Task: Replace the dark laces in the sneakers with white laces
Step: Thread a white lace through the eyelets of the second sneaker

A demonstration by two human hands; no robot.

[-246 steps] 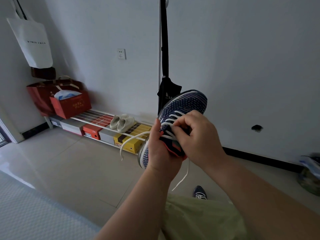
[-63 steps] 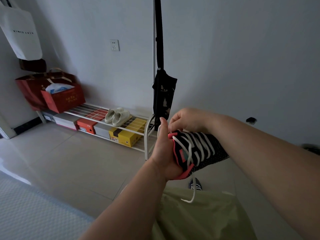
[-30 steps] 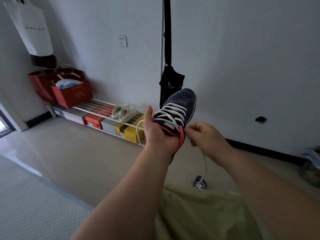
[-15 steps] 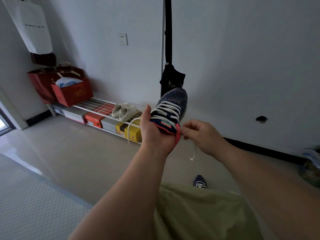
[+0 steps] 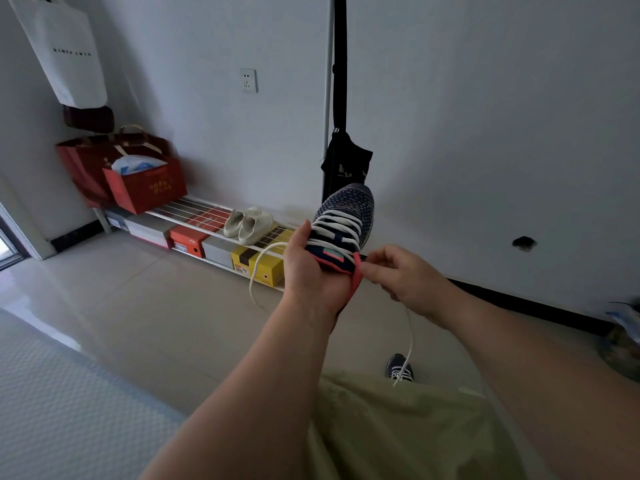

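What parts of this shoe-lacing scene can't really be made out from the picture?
- Head view: the heel and sole of the held sneaker are hidden behind the left hand.
- The lace end pinched in the right hand is covered by its fingers.
- The second sneaker on the floor is half hidden by the green garment.
- The white bag lettering is too small to read.

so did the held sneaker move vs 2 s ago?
Yes. The sneaker was lying sideways below the hanging black bag; it now points toe-up, overlapping the bag's bottom edge, gripped by the left hand.
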